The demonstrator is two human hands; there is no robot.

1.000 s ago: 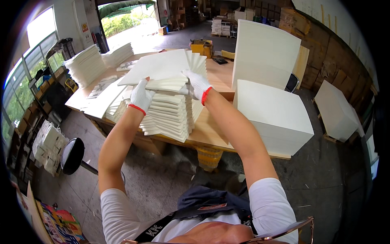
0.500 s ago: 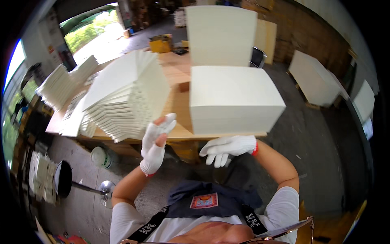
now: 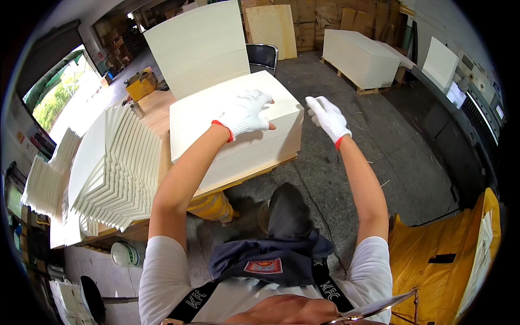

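Observation:
A tall block of stacked white sheets (image 3: 254, 154) stands on the wooden table in front of me. My left hand (image 3: 245, 112), in a white knit glove with bare fingertips showing, is spread over the top of this stack near its front right part; whether it touches the top sheet I cannot tell. Just off the stack's right corner, above the floor, my right hand (image 3: 328, 116) is held with its gloved fingers stretched out and nothing in them. Behind the block, a large white board or stack of sheets (image 3: 200, 49) rises upright.
Left of the block, a fanned pile of folded white sheets (image 3: 122, 168) covers the table (image 3: 157, 103). A black chair (image 3: 262, 57) stands behind. Farther right, another white stack (image 3: 357, 59) rests on a pallet. A yellow cover (image 3: 433, 244) is at lower right, a white bucket (image 3: 124, 253) at lower left.
My view has turned rightward. My left hand has moved from beside the fanned pile onto the white block, and my right hand has gone from the table's front edge to beyond the block's right corner.

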